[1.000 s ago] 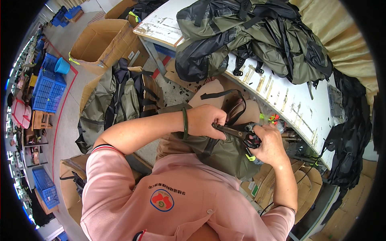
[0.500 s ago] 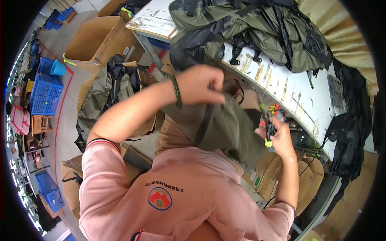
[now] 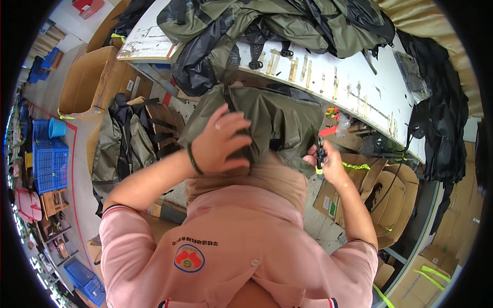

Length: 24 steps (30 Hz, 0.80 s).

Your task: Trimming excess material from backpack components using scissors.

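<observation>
Along the far left, blue crates (image 3: 50,167) stood by a red floor line (image 3: 75,177), near a blue bucket (image 3: 57,128). Next came an open carton (image 3: 82,87), and nearer me slumped an olive-and-black pack (image 3: 126,141). My left hand (image 3: 222,141) hung with fingers spread wide and nothing gripped; I couldn't tell whether it brushed the cloth. A green bangle (image 3: 193,158) circled that wrist. The olive bag (image 3: 290,115) lay draped across my lap, against the near edge of the white surface (image 3: 321,72), where more bags (image 3: 277,33) were heaped. At the bag's right end, my right hand (image 3: 328,158) was closed around a dark tool (image 3: 320,153), its kind hard to make out. Beyond stood another carton (image 3: 398,197), and at the far right black cloth (image 3: 439,118) hung off the surface.
</observation>
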Motion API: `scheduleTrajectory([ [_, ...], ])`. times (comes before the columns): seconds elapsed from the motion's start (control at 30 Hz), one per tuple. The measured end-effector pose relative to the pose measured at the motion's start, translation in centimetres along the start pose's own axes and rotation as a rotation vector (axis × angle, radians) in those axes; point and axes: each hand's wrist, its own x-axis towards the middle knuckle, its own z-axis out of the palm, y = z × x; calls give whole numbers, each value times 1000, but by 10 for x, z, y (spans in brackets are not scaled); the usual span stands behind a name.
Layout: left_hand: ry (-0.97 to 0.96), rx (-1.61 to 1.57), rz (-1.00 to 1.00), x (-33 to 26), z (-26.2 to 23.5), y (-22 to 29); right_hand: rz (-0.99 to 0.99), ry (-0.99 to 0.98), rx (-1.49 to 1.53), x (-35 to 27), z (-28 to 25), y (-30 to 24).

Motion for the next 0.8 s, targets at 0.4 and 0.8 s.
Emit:
scheduleTrajectory([
  [0.4,21,-94,-286,-56,34,-9,-170,67,-316,-25,34,5],
  [0.8,155,50,-256,-86,-15,-25,116,205,-40,-28,-21,45],
])
